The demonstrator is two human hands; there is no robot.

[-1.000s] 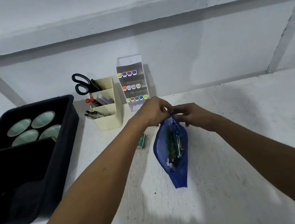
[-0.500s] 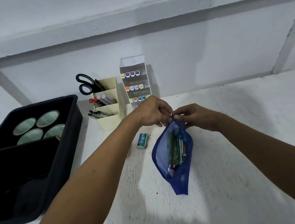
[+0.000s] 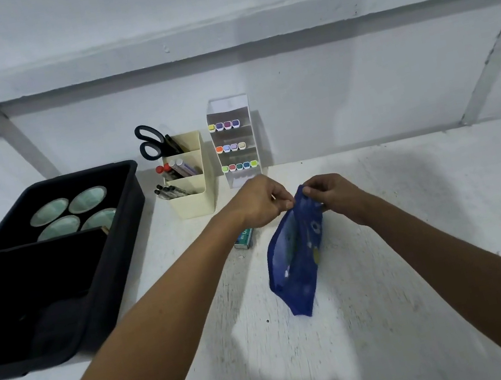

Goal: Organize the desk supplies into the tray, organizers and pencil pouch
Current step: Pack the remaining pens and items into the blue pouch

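Observation:
A blue pencil pouch (image 3: 298,258) stands on edge in the middle of the white desk, with pens partly visible inside its opening. My left hand (image 3: 260,203) pinches the pouch's far end at the zipper. My right hand (image 3: 332,194) grips the same far end from the right side. A small green eraser (image 3: 244,238) lies on the desk just left of the pouch, partly under my left wrist.
A black tray (image 3: 92,251) holding round teal tins sits at the left. A cream organizer (image 3: 190,180) with scissors, markers and pens stands behind, next to a clear marker rack (image 3: 236,145). The wall runs close behind them.
The pouch's mouth has narrowed; its right side has come up toward the left, hiding most of the pens. Both hands stay at its far end.

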